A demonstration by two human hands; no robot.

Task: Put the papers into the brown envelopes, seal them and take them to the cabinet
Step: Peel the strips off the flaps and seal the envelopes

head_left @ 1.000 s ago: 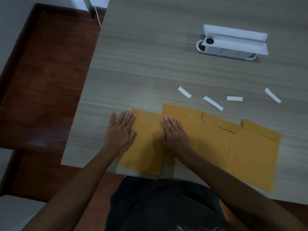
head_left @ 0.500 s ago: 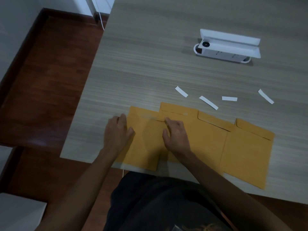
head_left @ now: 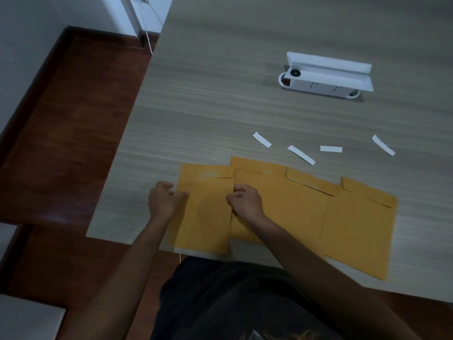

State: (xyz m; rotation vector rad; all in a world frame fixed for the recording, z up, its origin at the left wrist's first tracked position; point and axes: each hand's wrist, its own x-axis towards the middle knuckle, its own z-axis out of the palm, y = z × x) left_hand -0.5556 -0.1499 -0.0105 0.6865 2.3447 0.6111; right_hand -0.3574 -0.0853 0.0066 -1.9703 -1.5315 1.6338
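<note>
Several brown envelopes lie flap-side up in an overlapping row near the front edge of the grey wooden table (head_left: 220, 106). The leftmost envelope (head_left: 206, 217) lies on top of its neighbour (head_left: 269, 190), and the rightmost envelope (head_left: 360, 229) reaches the table's front edge. My left hand (head_left: 164, 200) grips the left edge of the leftmost envelope, thumb on top and fingers curled. My right hand (head_left: 245, 202) has its fingers curled at that envelope's right edge. No loose papers are in sight.
Several small white paper strips (head_left: 301, 154) lie scattered just beyond the envelopes. A white socket box with an open lid (head_left: 326, 77) sits further back on the right. The table's left edge drops to dark wooden floor (head_left: 73, 143). A cable (head_left: 147, 38) hangs by the wall.
Both hands lay flat on the leftmost envelope a second ago. Their fingers have since curled in at its left and right edges. The view has shifted slightly.
</note>
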